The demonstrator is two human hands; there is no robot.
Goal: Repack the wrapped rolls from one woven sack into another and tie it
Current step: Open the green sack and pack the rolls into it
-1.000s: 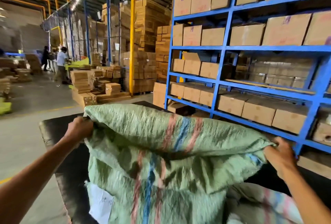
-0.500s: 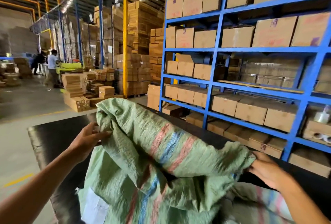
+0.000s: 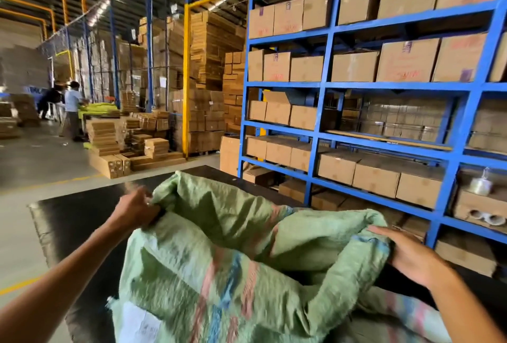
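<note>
Change: green woven sack (image 3: pixel 219 268) mouth, flat a second ago, now spread | left hand (image 3: pixel 136 209) grips far rim, right hand (image 3: pixel 408 253) holds near rim | I judge: ready for rolls.

No text can be read with confidence. The cardboard cartons (image 3: pixel 406 61) on the blue shelving (image 3: pixel 326 85) carry faint red print and small purple marks, too blurred to decipher. A white paper label (image 3: pixel 141 325) on the green woven sack (image 3: pixel 219 274) bears illegible printed lines.
</note>
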